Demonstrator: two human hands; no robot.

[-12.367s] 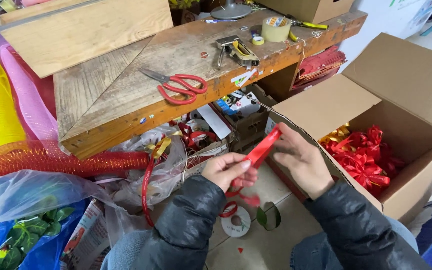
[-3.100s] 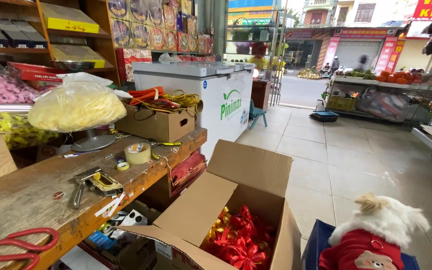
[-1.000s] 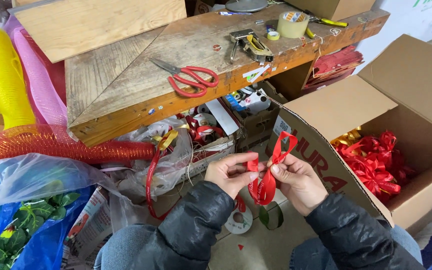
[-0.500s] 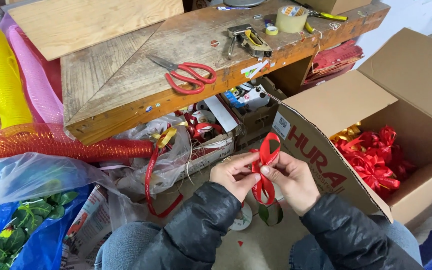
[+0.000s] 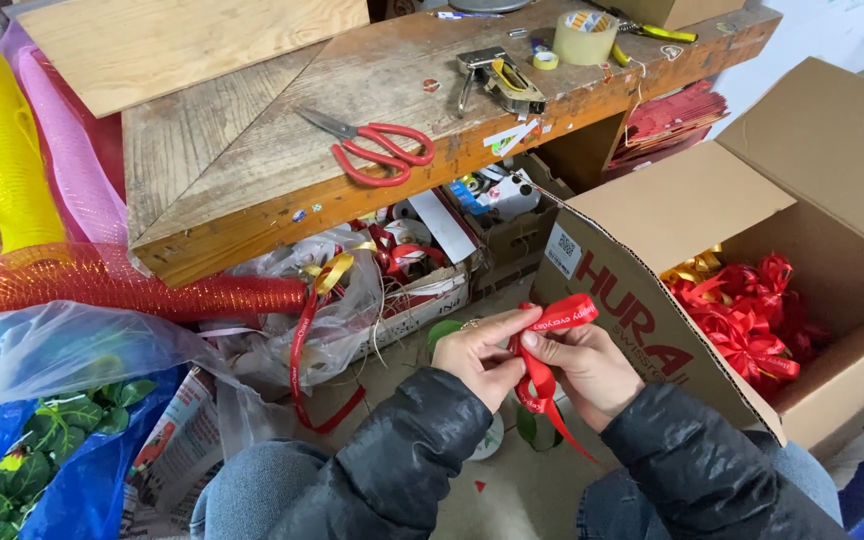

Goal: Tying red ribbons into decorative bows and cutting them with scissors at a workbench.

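Head view. Lower centre of frame: the left hand (image 5: 482,352) and the right hand (image 5: 580,368) are meeting, both pinching a glossy red ribbon with printed lettering (image 5: 549,345). Left fingers are closing on the ribbon's loop from the left; right fingers are gripping it from below, and its tails are hanging down between the dark puffy sleeves.

Right of frame: an open brown cardboard box (image 5: 652,210) is holding a heap of finished red ribbon bows (image 5: 742,315).

Upper centre: red-handled scissors (image 5: 377,150), a metal stapler (image 5: 497,80) and a roll of tan tape (image 5: 589,36) are lying on a worn wooden bench (image 5: 232,180).

Left edge: rolls of red, yellow and pink mesh (image 5: 22,200) are leaning beside the bench.
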